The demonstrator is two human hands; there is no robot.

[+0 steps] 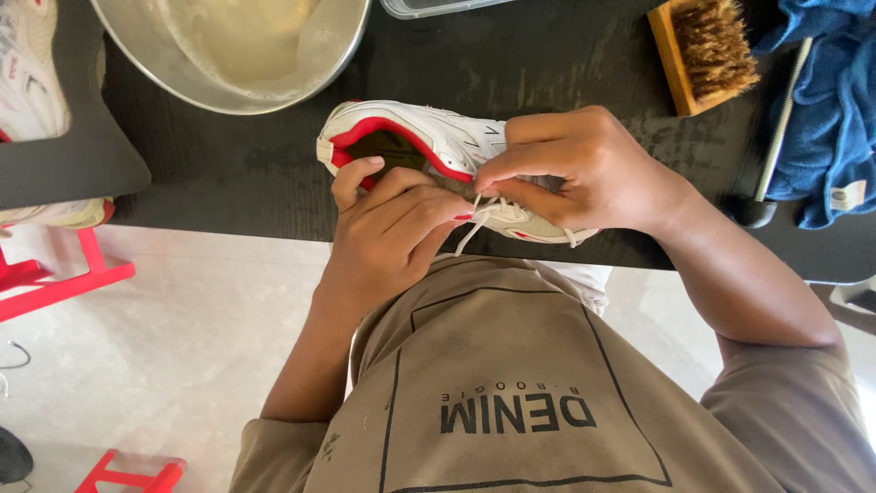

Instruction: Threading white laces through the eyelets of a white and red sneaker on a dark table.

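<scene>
A white sneaker with red trim (411, 132) lies on its side at the near edge of a black table (237, 173), heel to the left. My left hand (388, 228) grips the shoe's opening, thumb inside the collar, and pinches a white lace (474, 224) against the tongue. My right hand (584, 169) covers the front of the shoe, its fingers pinching the lace near the eyelets. The shoe's toe is hidden under my right hand.
A metal basin of cloudy water (237, 46) stands at the back left. A wooden scrub brush (703, 55) lies at the back right beside a blue cloth (830, 110). Another white shoe (27, 73) sits at the far left. Red stool frames (64, 274) stand on the floor.
</scene>
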